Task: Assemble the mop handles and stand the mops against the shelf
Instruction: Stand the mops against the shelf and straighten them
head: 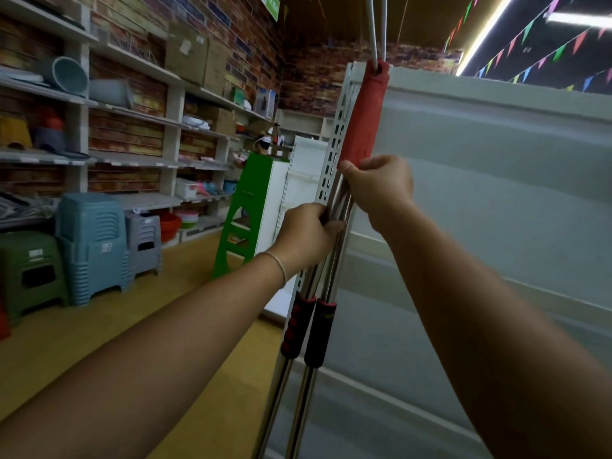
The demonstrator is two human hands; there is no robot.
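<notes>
Steel mop handles run near upright, tilted slightly right toward the top, against the perforated post of the white shelf. The left hand curls round the tubes; the right hand pinches them below the red grip. Stacked stools stand well apart, leftward.

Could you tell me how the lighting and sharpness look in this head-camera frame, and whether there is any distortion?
Head view: dim overall, with one blown-out ceiling light strip; glare streaks on the chrome mop handles between the left hand and right hand; wide-angle bending curves the white shelf and the wall shelving; the background is soft, the forearms slightly blurred.
</notes>
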